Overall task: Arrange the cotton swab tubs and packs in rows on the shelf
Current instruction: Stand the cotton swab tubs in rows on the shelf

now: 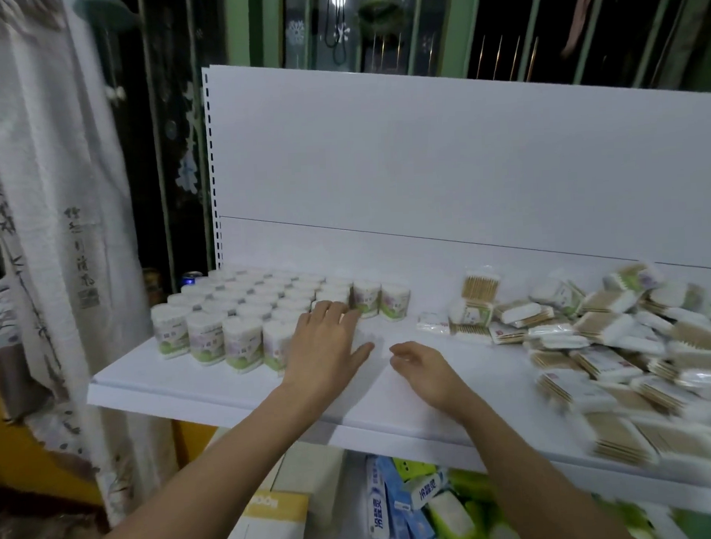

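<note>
Several white cotton swab tubs (pixel 242 315) with green labels stand in tight rows on the left half of the white shelf (pixel 212 381). Two more tubs (pixel 381 298) continue a back row to the right. My left hand (pixel 328 344) lies flat with straight fingers against the right edge of the tub block, touching the nearest tubs. My right hand (pixel 423 368) hovers just above the bare shelf beside it, fingers loosely curled, holding nothing. A loose heap of flat swab packs (pixel 605 340) covers the right side of the shelf.
A white back panel (pixel 422 164) rises behind the shelf. A patterned curtain (pixel 45 201) hangs at the left. Below the shelf lie boxes and toothpaste cartons (pixel 397 508). A small single pack (pixel 431 323) lies between the tubs and the heap.
</note>
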A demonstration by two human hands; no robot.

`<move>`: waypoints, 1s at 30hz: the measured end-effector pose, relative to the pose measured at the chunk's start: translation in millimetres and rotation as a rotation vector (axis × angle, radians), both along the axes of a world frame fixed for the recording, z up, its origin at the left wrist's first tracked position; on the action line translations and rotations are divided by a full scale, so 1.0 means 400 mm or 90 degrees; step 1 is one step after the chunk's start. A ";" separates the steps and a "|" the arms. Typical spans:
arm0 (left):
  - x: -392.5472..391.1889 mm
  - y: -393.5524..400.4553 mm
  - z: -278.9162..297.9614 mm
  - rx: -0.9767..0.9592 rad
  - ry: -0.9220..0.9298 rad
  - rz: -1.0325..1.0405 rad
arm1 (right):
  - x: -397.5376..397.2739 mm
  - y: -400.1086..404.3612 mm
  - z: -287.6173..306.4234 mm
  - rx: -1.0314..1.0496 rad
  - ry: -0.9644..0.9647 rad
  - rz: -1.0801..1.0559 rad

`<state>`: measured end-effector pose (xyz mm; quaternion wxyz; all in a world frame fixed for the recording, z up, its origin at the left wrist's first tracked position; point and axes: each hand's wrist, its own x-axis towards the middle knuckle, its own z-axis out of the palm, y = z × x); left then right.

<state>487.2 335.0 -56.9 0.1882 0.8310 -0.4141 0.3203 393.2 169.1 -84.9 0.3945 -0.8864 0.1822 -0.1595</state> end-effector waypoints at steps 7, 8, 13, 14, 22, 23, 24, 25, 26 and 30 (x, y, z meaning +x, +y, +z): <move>-0.063 -0.178 0.102 -0.028 0.240 -0.138 | -0.087 -0.116 0.182 -0.043 -0.004 -0.095; -0.066 -0.209 0.110 -0.024 0.282 -0.157 | -0.100 -0.140 0.202 -0.079 0.018 -0.100; -0.058 -0.369 0.122 -0.035 0.411 -0.214 | -0.130 -0.292 0.258 -0.253 0.093 -0.148; -0.052 -0.402 0.118 -0.040 0.424 -0.218 | -0.127 -0.324 0.265 -0.266 0.096 -0.150; 0.016 -0.624 0.057 -0.048 0.469 -0.166 | -0.082 -0.544 0.264 -0.283 0.092 -0.082; 0.026 -0.643 0.049 -0.046 0.471 -0.155 | -0.075 -0.563 0.260 -0.289 0.095 -0.069; 0.036 -0.661 0.041 -0.048 0.472 -0.147 | -0.070 -0.580 0.256 -0.293 0.095 -0.059; 0.046 -0.675 0.034 -0.050 0.473 -0.139 | -0.062 -0.596 0.252 -0.296 0.094 -0.050; 0.055 -0.688 0.028 -0.048 0.472 -0.128 | -0.057 -0.608 0.249 -0.298 0.094 -0.042; 0.078 -0.717 0.001 -0.044 0.466 -0.098 | -0.033 -0.638 0.234 -0.314 0.087 -0.017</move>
